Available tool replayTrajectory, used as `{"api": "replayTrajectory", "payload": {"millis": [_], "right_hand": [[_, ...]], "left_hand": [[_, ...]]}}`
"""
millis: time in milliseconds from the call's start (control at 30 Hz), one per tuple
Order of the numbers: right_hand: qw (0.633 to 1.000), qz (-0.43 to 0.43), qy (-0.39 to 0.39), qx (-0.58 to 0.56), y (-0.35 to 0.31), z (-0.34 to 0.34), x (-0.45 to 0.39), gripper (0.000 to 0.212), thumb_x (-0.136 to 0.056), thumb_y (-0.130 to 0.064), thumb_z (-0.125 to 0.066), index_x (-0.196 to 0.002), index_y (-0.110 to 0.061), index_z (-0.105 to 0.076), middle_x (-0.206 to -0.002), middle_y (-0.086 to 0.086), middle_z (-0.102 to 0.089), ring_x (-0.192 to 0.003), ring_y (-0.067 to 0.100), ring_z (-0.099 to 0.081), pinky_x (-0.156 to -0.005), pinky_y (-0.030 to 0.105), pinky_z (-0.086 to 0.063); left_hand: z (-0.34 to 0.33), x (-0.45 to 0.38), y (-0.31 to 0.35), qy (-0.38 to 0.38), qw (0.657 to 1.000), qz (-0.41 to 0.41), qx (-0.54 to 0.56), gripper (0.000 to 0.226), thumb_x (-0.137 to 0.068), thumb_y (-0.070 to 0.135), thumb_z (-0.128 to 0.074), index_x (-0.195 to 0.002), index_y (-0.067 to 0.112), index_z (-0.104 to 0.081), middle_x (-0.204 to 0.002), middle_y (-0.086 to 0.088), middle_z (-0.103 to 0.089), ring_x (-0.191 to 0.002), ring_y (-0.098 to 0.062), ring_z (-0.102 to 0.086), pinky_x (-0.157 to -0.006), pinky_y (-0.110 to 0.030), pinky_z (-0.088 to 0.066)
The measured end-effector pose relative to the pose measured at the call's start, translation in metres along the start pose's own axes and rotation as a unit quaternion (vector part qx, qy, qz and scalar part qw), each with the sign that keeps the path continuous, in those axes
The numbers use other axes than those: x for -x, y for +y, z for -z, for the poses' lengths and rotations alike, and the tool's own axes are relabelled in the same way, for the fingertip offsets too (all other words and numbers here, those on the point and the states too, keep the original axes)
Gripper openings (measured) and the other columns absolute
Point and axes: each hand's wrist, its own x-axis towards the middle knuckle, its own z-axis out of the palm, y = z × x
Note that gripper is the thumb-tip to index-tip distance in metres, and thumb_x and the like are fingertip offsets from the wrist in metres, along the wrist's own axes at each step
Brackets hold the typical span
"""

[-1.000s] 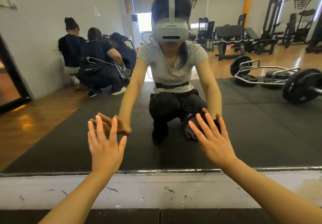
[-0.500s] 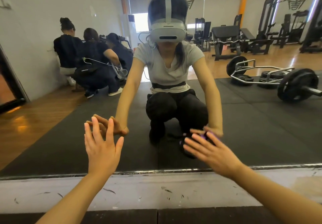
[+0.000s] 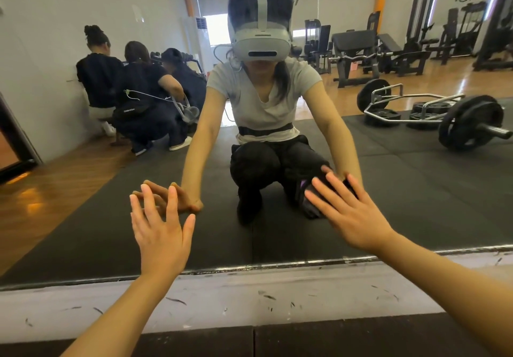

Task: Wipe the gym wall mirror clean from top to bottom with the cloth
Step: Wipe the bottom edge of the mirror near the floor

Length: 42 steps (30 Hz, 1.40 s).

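Observation:
The wall mirror [image 3: 83, 218] fills most of the head view, and I face its lowest part. My left hand [image 3: 161, 231] rests flat against the glass with straight fingers, just above the mirror's bottom edge [image 3: 249, 268]. My right hand [image 3: 349, 212] has its fingers spread and straight, pressing a dark cloth with a purple patch [image 3: 310, 204] onto the glass. Most of the cloth is hidden under that hand.
A scuffed white wall strip [image 3: 222, 301] runs below the mirror, with a black floor mat [image 3: 305, 340] at its foot. The glass reflects me crouching, three people crouched at the left [image 3: 133, 98], a loaded barbell [image 3: 469, 123] and gym machines.
My right hand with the cloth slid down toward the bottom edge, then back up and slightly right. My left hand stayed in place on the glass.

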Motion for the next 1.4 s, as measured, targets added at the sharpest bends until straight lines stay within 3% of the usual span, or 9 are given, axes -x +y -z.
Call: {"api": "replayTrajectory", "payload": {"millis": [167, 333, 467, 567, 867, 1067, 1167, 1267, 1400], "right_hand": [[0.993, 0.075, -0.088, 0.014, -0.027, -0.008, 0.049, 0.104, -0.072, -0.007, -0.062, -0.16, -0.017, -0.007, -0.168, 0.007, 0.004, -0.154, 0.03, 0.001, -0.123, 0.051, -0.001], [0.992, 0.094, -0.075, 0.023, -0.002, 0.001, 0.037, 0.086, -0.085, -0.002, -0.04, -0.161, -0.02, -0.006, -0.168, 0.005, -0.002, -0.153, 0.029, -0.004, -0.122, 0.052, -0.003], [1.0, -0.018, 0.002, 0.024, 0.049, 0.017, 0.007, 0.074, -0.09, -0.014, -0.044, -0.159, -0.022, -0.019, -0.166, 0.007, -0.016, -0.155, 0.028, -0.005, -0.122, 0.05, -0.003], [0.999, -0.026, 0.015, -0.02, 0.078, 0.024, -0.002, 0.066, -0.095, -0.02, -0.045, -0.158, -0.019, -0.024, -0.164, 0.01, -0.022, -0.154, 0.032, -0.006, -0.124, 0.052, -0.003], [0.999, 0.004, -0.031, -0.012, 0.038, -0.01, 0.063, 0.074, -0.094, -0.023, -0.045, -0.161, -0.021, -0.013, -0.167, 0.008, -0.008, -0.154, 0.033, -0.005, -0.124, 0.052, -0.004], [0.997, 0.031, -0.071, -0.025, -0.001, -0.025, 0.109, 0.117, -0.069, -0.009, -0.08, -0.161, -0.02, -0.007, -0.168, 0.005, 0.004, -0.155, 0.03, 0.003, -0.123, 0.051, 0.0], [0.997, 0.056, -0.052, -0.02, 0.004, -0.025, 0.113, 0.098, -0.08, -0.004, -0.06, -0.161, -0.019, -0.006, -0.168, 0.006, 0.004, -0.155, 0.03, 0.003, -0.124, 0.051, 0.002], [0.998, 0.039, -0.042, 0.001, 0.027, -0.021, 0.108, 0.077, -0.092, -0.01, -0.041, -0.161, -0.02, -0.009, -0.168, 0.006, -0.005, -0.155, 0.031, -0.002, -0.124, 0.052, 0.002], [0.999, -0.031, 0.005, 0.019, 0.079, -0.004, 0.087, 0.065, -0.098, -0.022, -0.041, -0.159, -0.021, -0.019, -0.166, 0.007, -0.012, -0.155, 0.03, -0.005, -0.123, 0.051, -0.003]], "left_hand": [[-0.002, 0.0, -0.001, 0.008, 1.0, 0.001, -0.002, 0.072, -0.097, 0.04, -0.057, -0.155, 0.017, -0.021, -0.162, -0.027, -0.007, -0.145, -0.056, -0.011, -0.104, -0.075, -0.027], [0.0, 0.001, 0.001, 0.002, 1.0, -0.001, 0.001, 0.076, -0.093, 0.039, -0.056, -0.156, 0.017, -0.019, -0.161, -0.028, -0.004, -0.145, -0.056, -0.008, -0.106, -0.076, -0.025], [-0.002, 0.001, 0.001, -0.003, 1.0, 0.008, -0.001, 0.076, -0.094, 0.046, -0.048, -0.157, 0.017, -0.018, -0.163, -0.025, -0.002, -0.146, -0.054, -0.006, -0.107, -0.075, -0.024], [-0.003, 0.001, 0.002, -0.011, 1.0, 0.015, -0.004, 0.077, -0.093, 0.047, -0.046, -0.157, 0.017, -0.016, -0.163, -0.024, 0.0, -0.147, -0.052, -0.005, -0.108, -0.074, -0.022], [-0.006, 0.0, 0.004, -0.005, 1.0, 0.027, -0.011, 0.077, -0.093, 0.046, -0.046, -0.156, 0.016, -0.014, -0.163, -0.025, 0.0, -0.148, -0.052, -0.004, -0.111, -0.072, -0.018], [-0.006, 0.0, 0.004, -0.017, 0.999, 0.03, -0.004, 0.077, -0.093, 0.047, -0.045, -0.157, 0.018, -0.012, -0.164, -0.023, 0.004, -0.149, -0.048, 0.002, -0.114, -0.068, -0.013], [0.004, 0.004, 0.008, -0.013, 0.999, 0.038, 0.012, 0.072, -0.096, 0.044, -0.041, -0.157, 0.019, -0.014, -0.165, -0.019, 0.005, -0.151, -0.042, 0.002, -0.116, -0.066, -0.012], [0.013, 0.006, 0.028, 0.002, 0.996, -0.086, 0.003, 0.065, -0.099, 0.047, -0.035, -0.155, 0.019, -0.019, -0.164, -0.02, 0.0, -0.153, -0.034, 0.007, -0.118, -0.059, -0.005], [0.009, -0.008, 0.091, -0.016, 0.936, -0.345, -0.07, 0.059, -0.105, 0.053, -0.021, -0.159, 0.032, -0.01, -0.166, -0.014, 0.001, -0.154, -0.028, 0.007, -0.122, -0.048, 0.003]]}}
